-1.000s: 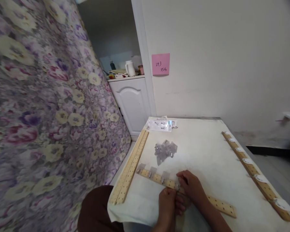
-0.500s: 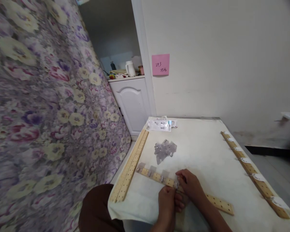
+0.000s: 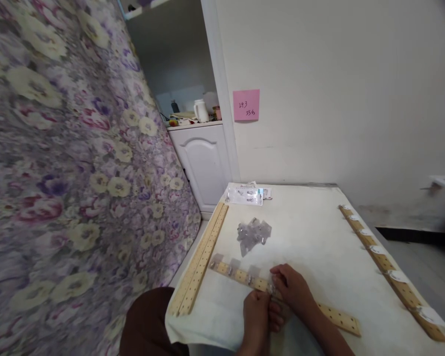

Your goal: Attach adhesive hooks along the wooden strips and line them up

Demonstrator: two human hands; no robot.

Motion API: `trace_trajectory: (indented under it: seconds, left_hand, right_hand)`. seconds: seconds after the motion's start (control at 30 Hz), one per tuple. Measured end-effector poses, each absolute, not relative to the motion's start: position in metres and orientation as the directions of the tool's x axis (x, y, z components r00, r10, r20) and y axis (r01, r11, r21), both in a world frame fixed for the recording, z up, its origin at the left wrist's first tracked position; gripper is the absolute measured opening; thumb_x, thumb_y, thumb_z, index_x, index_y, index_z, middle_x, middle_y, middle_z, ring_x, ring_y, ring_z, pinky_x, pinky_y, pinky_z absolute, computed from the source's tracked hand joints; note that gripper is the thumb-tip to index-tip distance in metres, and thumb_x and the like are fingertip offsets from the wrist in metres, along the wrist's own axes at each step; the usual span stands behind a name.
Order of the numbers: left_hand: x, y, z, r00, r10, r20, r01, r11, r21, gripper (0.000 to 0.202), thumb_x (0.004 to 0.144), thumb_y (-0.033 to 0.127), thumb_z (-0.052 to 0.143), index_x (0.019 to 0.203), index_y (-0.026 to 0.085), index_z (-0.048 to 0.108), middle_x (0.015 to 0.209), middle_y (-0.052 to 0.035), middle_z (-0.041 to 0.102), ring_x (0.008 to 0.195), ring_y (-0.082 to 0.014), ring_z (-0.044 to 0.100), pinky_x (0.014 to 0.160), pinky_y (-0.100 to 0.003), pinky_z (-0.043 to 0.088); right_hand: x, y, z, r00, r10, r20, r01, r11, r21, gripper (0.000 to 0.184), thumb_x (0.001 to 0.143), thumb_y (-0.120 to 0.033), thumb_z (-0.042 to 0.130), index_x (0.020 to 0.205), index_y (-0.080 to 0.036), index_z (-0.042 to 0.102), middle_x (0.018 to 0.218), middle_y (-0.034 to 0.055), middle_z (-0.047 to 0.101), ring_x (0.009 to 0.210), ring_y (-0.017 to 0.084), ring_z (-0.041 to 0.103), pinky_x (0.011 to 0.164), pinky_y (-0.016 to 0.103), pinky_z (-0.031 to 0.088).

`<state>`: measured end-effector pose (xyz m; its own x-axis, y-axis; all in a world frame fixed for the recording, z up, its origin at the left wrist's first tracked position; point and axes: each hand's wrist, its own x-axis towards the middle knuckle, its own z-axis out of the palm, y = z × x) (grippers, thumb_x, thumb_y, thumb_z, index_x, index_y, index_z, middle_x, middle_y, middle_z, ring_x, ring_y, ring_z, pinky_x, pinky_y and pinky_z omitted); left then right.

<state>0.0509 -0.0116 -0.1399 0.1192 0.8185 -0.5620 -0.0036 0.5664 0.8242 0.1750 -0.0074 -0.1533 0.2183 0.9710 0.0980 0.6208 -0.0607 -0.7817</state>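
A perforated wooden strip lies slantwise near the table's front, with small metal clips on clear plastic tabs spaced along its left half. My left hand is closed at the strip's near edge, thumb and fingers pressed together by one clip. Against the far side of that same clip, my right hand is closed with its fingertips bent over the clear tab. The fingers hide most of this clip and the strip beneath. From under my right wrist the strip's bare right end comes out.
Several loose clips on clear tabs form a pile beyond the strip. Two perforated wooden strips lie along the table's left edge. Another strip with white round pieces runs along the right edge. Clear packaging lies at the back.
The whole view has shifted down slightly as the camera tilted. Both hands stay at the same clip, with barely any movement of the fingers.
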Motion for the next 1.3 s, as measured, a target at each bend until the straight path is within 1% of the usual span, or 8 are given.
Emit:
trace_trajectory:
  seconds: [0.17,0.33,0.53,0.87,1.0,1.17,1.3]
  left_hand:
    - [0.051,-0.011,-0.143,0.124,0.820,-0.559,-0.019,0.565,0.825,0.016,0.081,0.024,0.039,0.067,0.017,0.045,0.044,0.0020,0.058,0.029,-0.0082,0.049,0.028,-0.016,0.028]
    - [0.051,-0.013,-0.143,0.123,0.832,-0.541,-0.031,0.548,0.836,0.019,0.081,0.029,0.043,0.067,0.017,0.046,0.044,0.0014,0.058,0.029,-0.0080,0.048,0.028,-0.016,0.027]
    - [0.050,-0.012,-0.144,0.126,0.837,-0.532,-0.019,0.538,0.843,0.023,0.080,0.035,0.047,0.065,0.017,0.046,0.044,0.0015,0.058,0.029,-0.0079,0.048,0.028,-0.016,0.027]
    - [0.049,-0.010,-0.147,0.142,0.826,-0.546,-0.001,0.552,0.834,0.022,0.078,0.036,0.048,0.065,0.018,0.045,0.043,0.0017,0.058,0.028,-0.0083,0.048,0.029,-0.017,0.028]
    - [0.048,-0.008,-0.153,0.160,0.822,-0.546,-0.031,0.557,0.830,0.021,0.079,0.037,0.046,0.067,0.019,0.044,0.044,0.0017,0.059,0.029,-0.0086,0.048,0.028,-0.016,0.027]
    - [0.047,-0.007,-0.155,0.159,0.821,-0.548,-0.011,0.557,0.831,0.021,0.079,0.037,0.046,0.066,0.020,0.041,0.044,0.0013,0.059,0.029,-0.0102,0.049,0.028,-0.018,0.027]
    - [0.048,-0.009,-0.150,0.150,0.831,-0.535,-0.003,0.542,0.841,0.023,0.079,0.038,0.047,0.065,0.020,0.043,0.044,0.0020,0.058,0.030,-0.0098,0.049,0.029,-0.018,0.028]
  right_hand:
    - [0.174,-0.007,-0.152,0.220,0.974,0.058,0.607,-0.091,-0.790,0.023,0.075,-0.028,0.050,0.093,-0.020,0.061,0.081,0.0031,0.063,0.076,0.018,0.059,0.072,0.029,0.043]
    - [0.174,-0.008,-0.152,0.206,0.977,0.046,0.596,-0.088,-0.798,0.027,0.071,-0.027,0.053,0.096,-0.020,0.061,0.080,0.0023,0.062,0.073,0.017,0.058,0.069,0.028,0.043]
    - [0.176,-0.007,-0.153,0.202,0.979,0.042,0.601,-0.090,-0.794,0.027,0.068,-0.028,0.056,0.094,-0.021,0.062,0.080,0.0016,0.061,0.073,0.017,0.057,0.068,0.027,0.042]
    - [0.176,-0.002,-0.151,0.246,0.964,-0.097,0.554,-0.222,-0.803,0.028,0.062,-0.028,0.061,0.090,-0.023,0.062,0.076,-0.0007,0.063,0.071,0.016,0.058,0.066,0.026,0.041]
    - [0.177,0.001,-0.153,0.226,0.966,-0.128,0.549,-0.234,-0.802,0.026,0.063,-0.027,0.060,0.089,-0.024,0.060,0.078,-0.0016,0.064,0.072,0.015,0.058,0.065,0.025,0.041]
    - [0.177,0.004,-0.154,0.194,0.966,-0.170,0.558,-0.251,-0.791,0.033,0.062,-0.024,0.059,0.095,-0.026,0.059,0.083,-0.0027,0.064,0.070,0.013,0.058,0.064,0.024,0.041]
    - [0.179,0.006,-0.154,0.180,0.973,-0.145,0.538,-0.221,-0.813,0.037,0.061,-0.024,0.060,0.098,-0.024,0.059,0.081,-0.0024,0.062,0.070,0.014,0.058,0.064,0.024,0.042]
